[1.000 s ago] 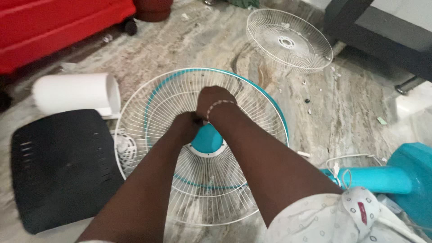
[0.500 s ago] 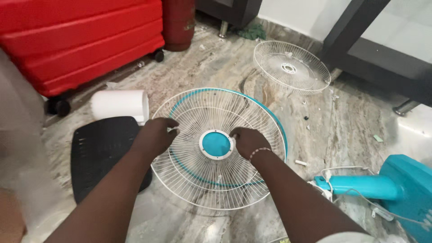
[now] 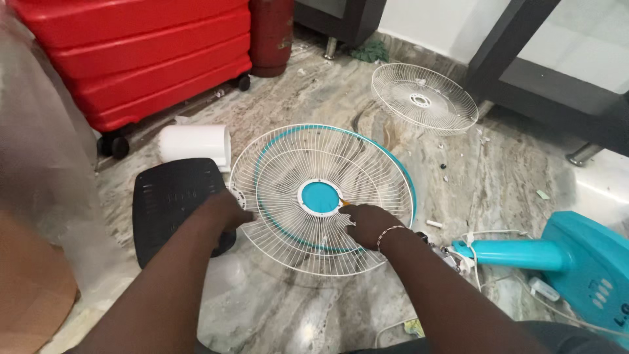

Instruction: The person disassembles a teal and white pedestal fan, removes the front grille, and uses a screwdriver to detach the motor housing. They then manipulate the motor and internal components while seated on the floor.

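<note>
Head view: we steady the white fan guard [image 3: 321, 196] on the marble floor [image 3: 511, 177]. Left hand [image 3: 226, 211] clasps its left rim; right hand [image 3: 368, 223] presses fingertips beside its teal hub [image 3: 320, 197], grasping nothing.

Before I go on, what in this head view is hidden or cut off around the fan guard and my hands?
- Left hand fingers: hidden behind the hand at the rim of the white wire fan guard with the teal centre disc; grip not visible.
- Small orange object at the right hand fingers: too small to identify.
- Teal plastic fan base: cut off by the right edge.
- Red hard-shell suitcase: cut off by the top edge.
</note>
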